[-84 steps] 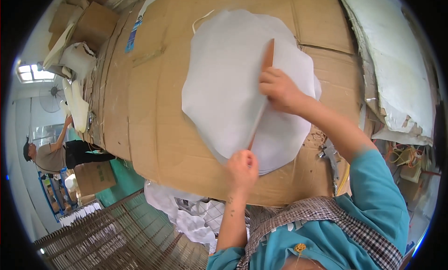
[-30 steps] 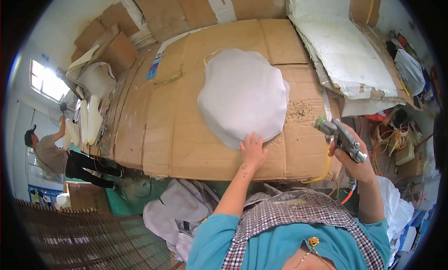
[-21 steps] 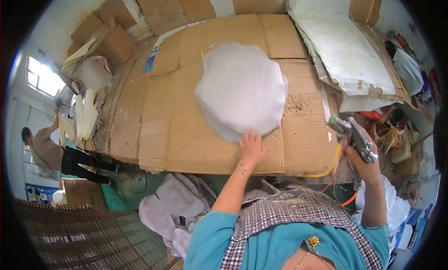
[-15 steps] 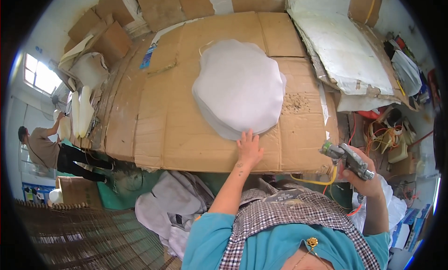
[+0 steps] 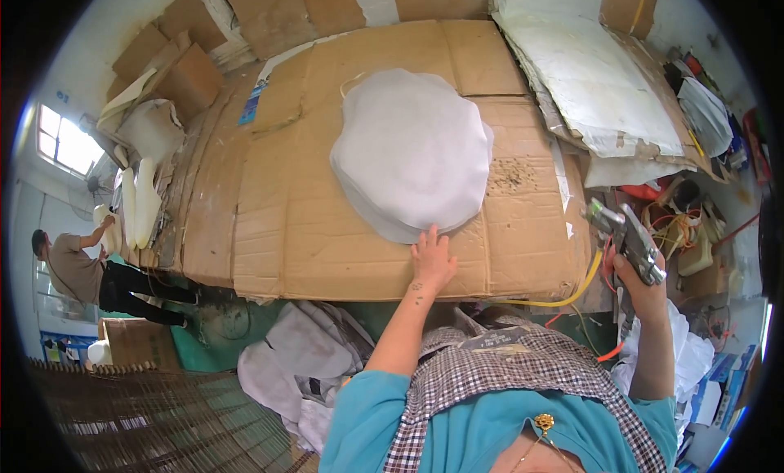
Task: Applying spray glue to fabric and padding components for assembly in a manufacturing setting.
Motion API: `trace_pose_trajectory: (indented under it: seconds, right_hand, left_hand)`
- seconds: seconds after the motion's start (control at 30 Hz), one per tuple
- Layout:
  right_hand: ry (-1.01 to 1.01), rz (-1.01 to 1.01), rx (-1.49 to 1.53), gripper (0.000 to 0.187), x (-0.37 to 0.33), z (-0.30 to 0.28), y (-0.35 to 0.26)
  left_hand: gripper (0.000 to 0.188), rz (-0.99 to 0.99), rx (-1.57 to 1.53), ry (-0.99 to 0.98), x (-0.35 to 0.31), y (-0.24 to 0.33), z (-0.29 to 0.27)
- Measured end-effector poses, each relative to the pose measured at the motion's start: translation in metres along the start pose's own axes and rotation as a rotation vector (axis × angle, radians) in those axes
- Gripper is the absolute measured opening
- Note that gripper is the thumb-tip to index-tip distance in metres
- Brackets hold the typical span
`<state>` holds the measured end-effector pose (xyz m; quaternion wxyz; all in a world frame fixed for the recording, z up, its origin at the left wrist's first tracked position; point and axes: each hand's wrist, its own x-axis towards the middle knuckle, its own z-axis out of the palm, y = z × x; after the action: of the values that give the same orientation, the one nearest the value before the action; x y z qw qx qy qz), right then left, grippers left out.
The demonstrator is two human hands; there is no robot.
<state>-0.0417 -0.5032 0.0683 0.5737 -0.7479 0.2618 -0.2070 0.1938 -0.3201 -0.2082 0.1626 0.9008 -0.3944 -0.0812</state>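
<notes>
A roundish, wavy-edged stack of pale grey fabric pieces point(image 5: 412, 150) lies flat on the cardboard-covered table point(image 5: 327, 265). At its near edge, the fingertips of my left hand point(image 5: 433, 262) rest on the fabric, fingers outstretched. My right hand point(image 5: 642, 287) is wrapped around a metal spray gun point(image 5: 633, 236), held up off the table's right front corner. A yellow hose point(image 5: 584, 289) and an orange-red hose point(image 5: 611, 352) run near the gun; where they join it is partly hidden by my hand.
Dark specks point(image 5: 513, 175) dot the cardboard right of the fabric. White-covered sheets point(image 5: 596, 81) are stacked at the far right. Grey cloth point(image 5: 306, 350) hangs below the table's front edge. On the left, another person point(image 5: 69, 261) stands beside cream-coloured foam pieces point(image 5: 144, 199).
My right hand has moved the spray gun to the right and slightly farther away, and the gun has tilted. My left hand stays at the fabric's near edge.
</notes>
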Motion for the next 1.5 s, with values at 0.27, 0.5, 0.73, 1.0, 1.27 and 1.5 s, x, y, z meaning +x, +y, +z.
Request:
trace_pose_trajectory:
  seconds: [0.27,0.5,0.73,1.0,1.27,1.5]
  right_hand:
    - [-0.322,0.05,0.15,0.056,-0.013,0.002,0.0]
    - [-0.005,0.011,0.109,0.042,0.0,0.011,0.005]
    - [-0.289,-0.02,0.171,0.052,-0.002,0.005,0.0]
    - [-0.056,0.036,0.091,0.053,0.004,-0.011,0.008]
    - [-0.183,-0.004,0.135,0.054,0.016,0.009,0.002]
    - [-0.238,0.021,0.074,0.054,0.021,0.002,0.005]
  left_hand:
    - [0.051,0.01,-0.074,-0.014,0.0,0.002,-0.003]
    - [0.041,-0.019,-0.223,0.138,0.011,-0.01,0.002]
    - [0.032,-0.539,-0.275,0.287,0.045,-0.037,-0.018]
    - [0.032,-0.729,-0.346,0.162,0.063,-0.043,-0.028]
    - [0.029,-0.579,-0.269,0.164,0.072,-0.055,-0.024]
    - [0.015,-0.769,-1.165,0.175,0.077,-0.048,-0.034]
